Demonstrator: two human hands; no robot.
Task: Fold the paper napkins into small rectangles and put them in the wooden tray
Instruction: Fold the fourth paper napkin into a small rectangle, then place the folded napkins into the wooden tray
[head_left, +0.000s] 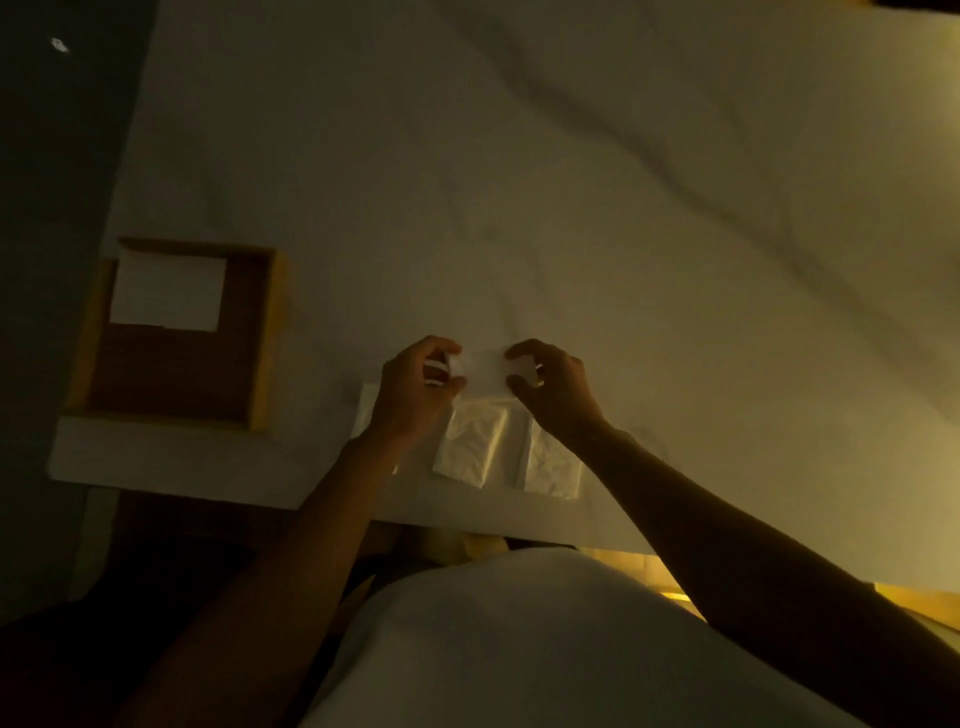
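Note:
A wooden tray (267, 332) lies at the left on the white cloth, with one folded white napkin (167, 293) in its far left corner. My left hand (415, 389) and my right hand (553, 387) pinch the two ends of a white paper napkin (483, 366) held between them just above the cloth. Below the hands lie more napkins (475, 441) side by side near the front edge; my left forearm hides part of the leftmost one.
The white cloth (571, 182) is wrinkled, with long creases running to the upper right. Its front edge (208, 457) runs just below the tray and napkins. Dark floor lies at the far left. The light is dim.

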